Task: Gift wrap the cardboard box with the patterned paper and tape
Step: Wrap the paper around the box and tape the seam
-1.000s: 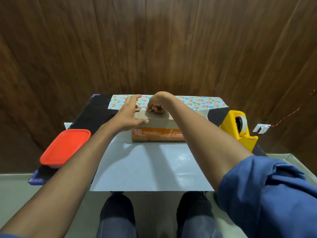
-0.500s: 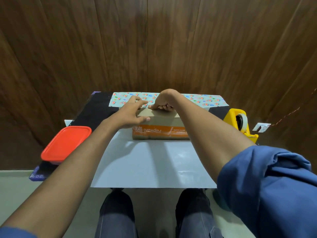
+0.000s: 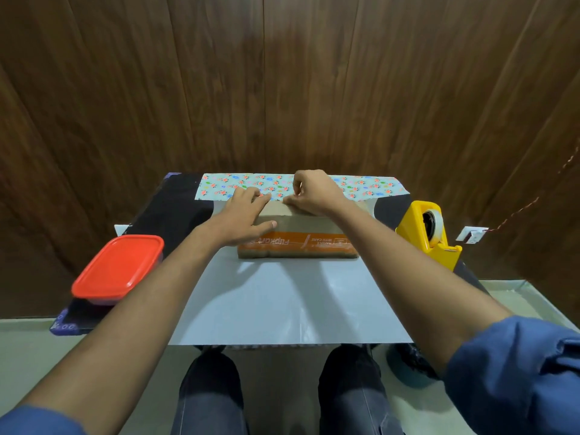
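1. Nearest the camera are the person's knees in dark trousers, and both forearms reach forward out of rolled blue sleeves.
2. The patterned paper lies plain side up over the middle of the dark surface, its near edge hanging just past the surface's front.
3. At the left, a red-lidded container sits beside the paper; at the right stands a yellow tape dispenser holding a roll of tape.
4. The cardboard box rests on the far half of the paper, its orange printed side facing the camera.
5. The left hand lies flat on the box's top left part, fingers straight, thumb along the front edge.
6. The right hand has its fingers curled, pinching the paper's far edge at the box's top back edge.
7. Beyond the box, the paper's floral printed side shows, turned up toward the hands.
8. A dark wooden wall closes the scene behind.
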